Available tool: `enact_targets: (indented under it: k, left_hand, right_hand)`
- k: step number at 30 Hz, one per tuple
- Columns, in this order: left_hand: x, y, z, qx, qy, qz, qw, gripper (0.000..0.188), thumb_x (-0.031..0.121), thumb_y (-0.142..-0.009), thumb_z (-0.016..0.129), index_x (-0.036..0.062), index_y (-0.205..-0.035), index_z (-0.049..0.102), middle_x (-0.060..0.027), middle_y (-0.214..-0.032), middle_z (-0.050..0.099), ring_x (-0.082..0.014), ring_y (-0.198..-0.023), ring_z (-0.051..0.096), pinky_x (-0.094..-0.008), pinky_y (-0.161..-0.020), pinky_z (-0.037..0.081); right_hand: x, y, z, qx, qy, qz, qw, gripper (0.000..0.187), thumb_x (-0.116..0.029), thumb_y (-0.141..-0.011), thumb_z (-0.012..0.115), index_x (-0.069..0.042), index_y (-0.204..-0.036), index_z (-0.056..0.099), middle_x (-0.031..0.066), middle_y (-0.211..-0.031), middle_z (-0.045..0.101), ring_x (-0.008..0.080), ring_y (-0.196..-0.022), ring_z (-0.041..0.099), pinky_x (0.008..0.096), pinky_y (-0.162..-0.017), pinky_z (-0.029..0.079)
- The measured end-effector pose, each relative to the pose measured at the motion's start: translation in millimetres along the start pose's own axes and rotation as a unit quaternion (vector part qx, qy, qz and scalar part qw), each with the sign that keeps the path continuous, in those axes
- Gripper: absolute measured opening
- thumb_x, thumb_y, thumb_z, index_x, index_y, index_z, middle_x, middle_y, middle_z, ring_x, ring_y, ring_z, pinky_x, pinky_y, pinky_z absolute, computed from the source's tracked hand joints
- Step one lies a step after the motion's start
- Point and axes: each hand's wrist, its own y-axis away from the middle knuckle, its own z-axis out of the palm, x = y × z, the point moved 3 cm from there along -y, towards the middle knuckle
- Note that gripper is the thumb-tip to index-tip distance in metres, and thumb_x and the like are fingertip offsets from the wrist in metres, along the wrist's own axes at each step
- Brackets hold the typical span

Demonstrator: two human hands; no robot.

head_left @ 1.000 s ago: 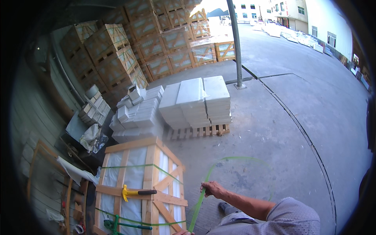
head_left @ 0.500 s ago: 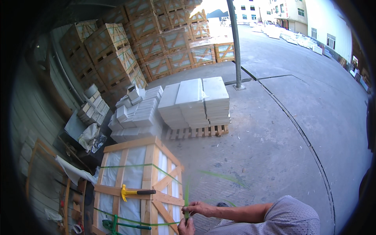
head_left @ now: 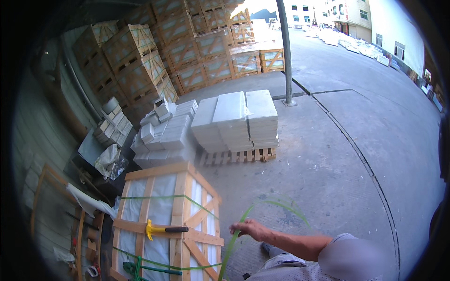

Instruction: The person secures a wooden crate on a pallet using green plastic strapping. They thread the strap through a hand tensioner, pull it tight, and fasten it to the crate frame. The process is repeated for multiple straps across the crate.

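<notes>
My right hand (head_left: 251, 230) is closed in a pinch on a green plastic strap (head_left: 230, 246), just right of a wooden crate (head_left: 178, 206). One part of the strap hangs down past the crate's side, and the rest arcs to the right over the floor. My left hand is out of sight. Across the crate's top lies a claw hammer (head_left: 164, 229) with a yellow head and a dark grip. Nearer me, a green long-handled strapping tool (head_left: 154, 269) rests by a strap running across the crate. Another green strap (head_left: 157, 197) crosses its far part.
Pale slabs (head_left: 229, 110) are stacked on a wooden pallet (head_left: 239, 156) beyond the crate. Grey-white blocks (head_left: 164, 136) are piled beside them. Tall stacks of wooden crates (head_left: 197, 51) stand behind, near a metal post (head_left: 285, 56). A wooden frame (head_left: 40, 192) leans at the left.
My right hand has moved right and slightly up, away from the crate, drawing the strap into a higher arc. My left hand, earlier low beside the crate at the strap, has left the view.
</notes>
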Motion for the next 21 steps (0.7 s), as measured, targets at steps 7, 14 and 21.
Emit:
enact_targets:
  k: [7, 14, 21]
  left_hand:
    - [51.0, -25.1, 38.3, 0.179, -0.103, 0.192, 0.959, 0.034, 0.026, -0.093, 0.055, -0.0007, -0.115, 0.057, -0.0224, -0.094, 0.065, -0.0352, -0.086, 0.062, -0.0412, -0.077, 0.049]
    - [16.6, -17.9, -0.1, 0.306, -0.323, 0.219, 0.868, 0.028, 0.018, -0.088, 0.055, 0.0007, -0.109, 0.06, -0.0146, -0.083, 0.062, -0.0302, -0.077, 0.062, -0.038, -0.055, 0.05]
    - [56.4, 36.3, -36.5, 0.265, -0.141, 0.179, 0.937, 0.033, 0.031, -0.094, 0.052, 0.0034, -0.111, 0.06, -0.0231, -0.099, 0.06, -0.0399, -0.086, 0.058, -0.0462, -0.072, 0.049]
  right_hand:
    - [59.6, 23.0, 87.6, -0.189, 0.19, 0.076, 0.96, 0.04, -0.041, -0.095, 0.055, -0.003, -0.101, 0.067, 0.0017, -0.08, 0.063, 0.0105, -0.078, 0.056, 0.0292, -0.069, 0.047]
    - [-12.1, 16.9, 25.9, 0.081, 0.36, -0.113, 0.922, 0.031, -0.029, -0.086, 0.068, -0.003, -0.102, 0.06, 0.0096, -0.097, 0.062, 0.0226, -0.093, 0.058, 0.0362, -0.082, 0.048]
    - [-12.0, -2.0, 7.7, 0.187, 0.486, -0.283, 0.806, 0.047, -0.022, -0.079, 0.072, -0.006, -0.117, 0.051, 0.0147, -0.118, 0.053, 0.033, -0.113, 0.049, 0.0423, -0.093, 0.042]
